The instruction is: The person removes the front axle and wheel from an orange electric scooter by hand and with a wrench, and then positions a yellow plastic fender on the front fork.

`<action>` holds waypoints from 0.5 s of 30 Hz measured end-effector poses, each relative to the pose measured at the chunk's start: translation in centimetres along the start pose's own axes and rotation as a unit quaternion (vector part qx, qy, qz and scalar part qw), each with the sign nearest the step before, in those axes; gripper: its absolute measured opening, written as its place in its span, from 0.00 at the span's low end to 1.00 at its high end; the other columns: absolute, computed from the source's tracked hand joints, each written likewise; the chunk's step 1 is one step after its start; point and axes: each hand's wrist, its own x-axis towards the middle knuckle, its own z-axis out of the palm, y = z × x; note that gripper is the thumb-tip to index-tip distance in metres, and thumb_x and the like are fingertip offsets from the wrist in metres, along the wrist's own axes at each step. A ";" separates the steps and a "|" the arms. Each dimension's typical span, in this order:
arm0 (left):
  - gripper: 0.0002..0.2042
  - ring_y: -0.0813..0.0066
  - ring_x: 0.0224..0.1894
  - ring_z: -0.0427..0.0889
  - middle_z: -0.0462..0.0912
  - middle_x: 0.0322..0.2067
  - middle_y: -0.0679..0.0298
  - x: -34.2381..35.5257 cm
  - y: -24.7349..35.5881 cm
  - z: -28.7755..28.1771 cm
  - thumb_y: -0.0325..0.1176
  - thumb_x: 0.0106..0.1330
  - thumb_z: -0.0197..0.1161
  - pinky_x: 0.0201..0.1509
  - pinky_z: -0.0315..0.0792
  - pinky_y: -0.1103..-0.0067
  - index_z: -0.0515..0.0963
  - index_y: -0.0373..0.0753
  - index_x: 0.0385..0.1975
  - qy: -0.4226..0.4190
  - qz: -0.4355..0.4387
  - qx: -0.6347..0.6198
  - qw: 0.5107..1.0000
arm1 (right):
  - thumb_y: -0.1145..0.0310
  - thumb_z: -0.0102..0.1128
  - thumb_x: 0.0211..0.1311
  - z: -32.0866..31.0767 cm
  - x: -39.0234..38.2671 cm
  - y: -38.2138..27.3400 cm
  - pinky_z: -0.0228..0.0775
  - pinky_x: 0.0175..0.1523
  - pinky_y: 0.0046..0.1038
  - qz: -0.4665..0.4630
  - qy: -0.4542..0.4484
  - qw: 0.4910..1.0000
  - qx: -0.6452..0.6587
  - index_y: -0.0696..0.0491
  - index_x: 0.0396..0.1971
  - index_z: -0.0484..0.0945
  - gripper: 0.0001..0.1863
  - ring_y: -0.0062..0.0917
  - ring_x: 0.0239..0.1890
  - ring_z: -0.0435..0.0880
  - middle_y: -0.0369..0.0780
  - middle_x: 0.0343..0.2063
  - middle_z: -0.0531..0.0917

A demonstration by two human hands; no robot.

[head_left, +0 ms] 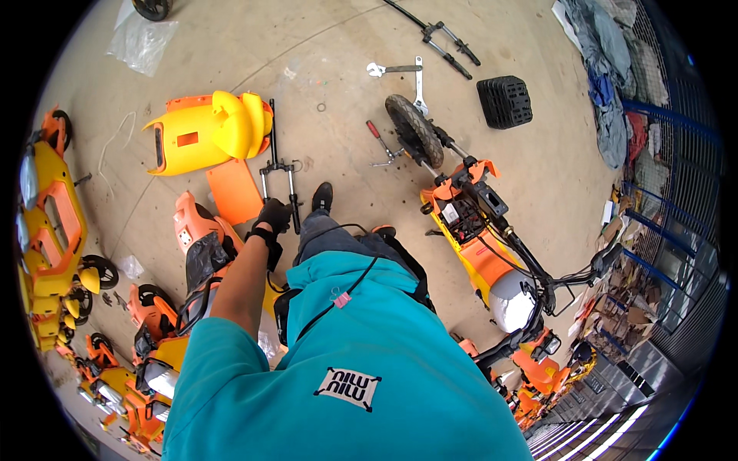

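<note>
Can't tell if the black-gloved left hand (274,213) grips that black-and-silver metal fork (275,166); right hand unseen. Loose hold could mean slipping.

A pale patch (347,389) on the turquoise shirt (430,353) bears lettering (350,379) (two rows).

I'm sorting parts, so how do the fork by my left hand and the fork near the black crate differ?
The near fork has the left hand at its leg end; the far fork has no hand at it. The near fork lies nearly straight ahead, while the far fork slants across the picture. Both have a long dark stem and two legs.
</note>
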 end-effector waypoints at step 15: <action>0.14 0.64 0.20 0.83 0.80 0.22 0.56 -2.6 -0.6 -1.6 0.38 0.69 0.59 0.24 0.77 0.69 0.75 0.29 0.34 0.014 0.016 0.070 0.997 | 0.63 0.54 0.71 1.4 -1.3 1.7 0.74 0.22 0.26 0.050 -0.054 0.997 -0.012 0.57 0.33 0.77 0.12 0.27 0.20 0.84 0.42 0.23 0.84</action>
